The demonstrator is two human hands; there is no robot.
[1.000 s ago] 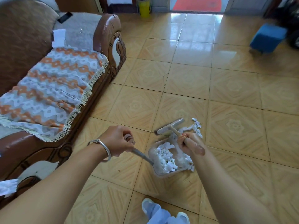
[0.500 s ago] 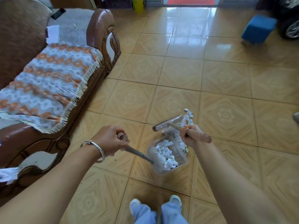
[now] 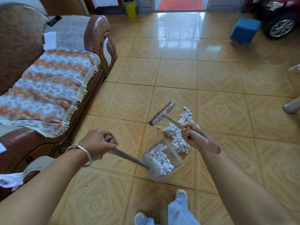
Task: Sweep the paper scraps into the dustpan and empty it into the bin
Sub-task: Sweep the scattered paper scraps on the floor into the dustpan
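My left hand [image 3: 97, 144] grips the metal handle of a clear plastic dustpan [image 3: 174, 159] that rests on the tiled floor with white paper scraps inside. My right hand [image 3: 193, 135] holds the wooden handle of a small beige brush [image 3: 162, 113], whose head is lifted above the floor, beyond the pan. A trail of white paper scraps [image 3: 178, 127] lies on the floor from the pan's mouth toward the far right. A yellow bin [image 3: 130, 8] stands far off by the doorway.
A brown sofa [image 3: 97, 46] with a patterned cover runs along the left. A blue stool [image 3: 245, 30] and a toy car [image 3: 279, 18] stand at the far right. My feet [image 3: 181, 194] are at the bottom edge. A furniture leg [image 3: 292, 106] shows at the right edge.
The brush head has lifted and swung away from the dustpan to the far side of the scrap pile. The dustpan has stayed in place. My view has tilted and pulled back slightly.
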